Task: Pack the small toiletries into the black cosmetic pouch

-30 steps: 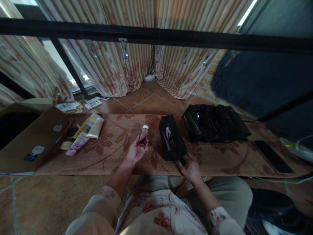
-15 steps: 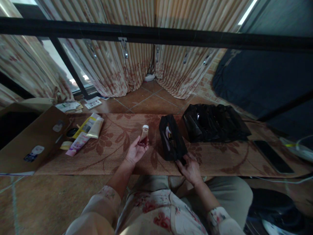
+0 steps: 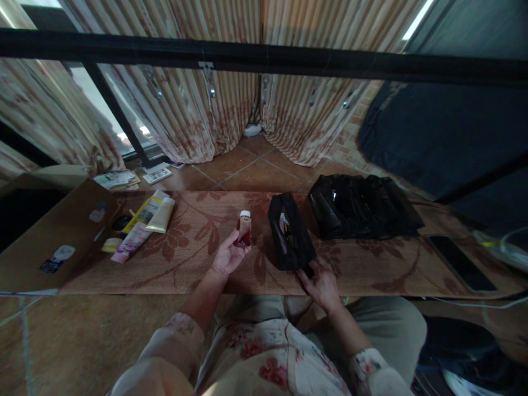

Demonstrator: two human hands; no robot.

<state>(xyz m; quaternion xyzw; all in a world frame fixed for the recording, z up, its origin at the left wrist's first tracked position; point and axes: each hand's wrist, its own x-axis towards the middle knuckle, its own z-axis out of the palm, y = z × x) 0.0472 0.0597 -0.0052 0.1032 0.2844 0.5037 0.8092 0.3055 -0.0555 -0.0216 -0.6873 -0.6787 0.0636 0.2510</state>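
Observation:
A small clear bottle (image 3: 245, 231) with a white cap and dark red liquid is held upright in my left hand (image 3: 231, 256), its fingers around the lower part. To its right lies a black mesh pouch (image 3: 291, 234), its top unzipped, with a few slim items showing inside. My right hand (image 3: 320, 283) grips the pouch's near end, thumb and fingers on either side of the corner. Part of those fingers is hidden behind the fabric.
Several more black pouches (image 3: 363, 206) stand in a row at the right, with a phone (image 3: 462, 264) beyond them. At the left lie a pink tube (image 3: 131, 243), a cream tube (image 3: 160, 215), a yellow packet (image 3: 142, 213) and a cardboard box (image 3: 61, 236).
My left hand has turned the bottle slightly, so more of the red liquid shows. The right hand and the pouch have stayed where they were.

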